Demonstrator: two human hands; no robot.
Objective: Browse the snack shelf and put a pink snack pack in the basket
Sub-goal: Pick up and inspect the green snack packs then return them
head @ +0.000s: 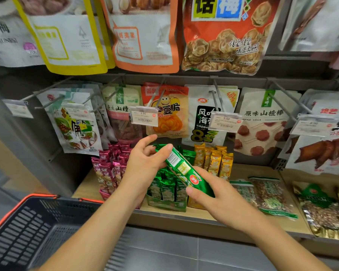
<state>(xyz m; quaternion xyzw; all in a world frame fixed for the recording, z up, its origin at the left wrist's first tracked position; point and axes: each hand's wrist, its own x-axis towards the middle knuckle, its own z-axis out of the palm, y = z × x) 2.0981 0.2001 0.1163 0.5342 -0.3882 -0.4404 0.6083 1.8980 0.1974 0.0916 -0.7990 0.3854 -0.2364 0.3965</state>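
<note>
A long green snack pack [181,169] is tilted in front of the shelf, held at both ends. My left hand [145,163] holds its upper end with thumb and fingers. My right hand [209,192] grips its lower end. Several pink snack packs [111,169] stand upright in a box on the wooden shelf, just left of my left hand. The dark basket with an orange rim [33,227] sits at the lower left, with nothing visible inside.
Green packs [165,189] and yellow packs [213,159] stand to the right of the pink ones. Bags of nuts [270,194] lie further right on the shelf [243,169]. Hanging snack bags and price tags [144,116] on metal hooks fill the rows above.
</note>
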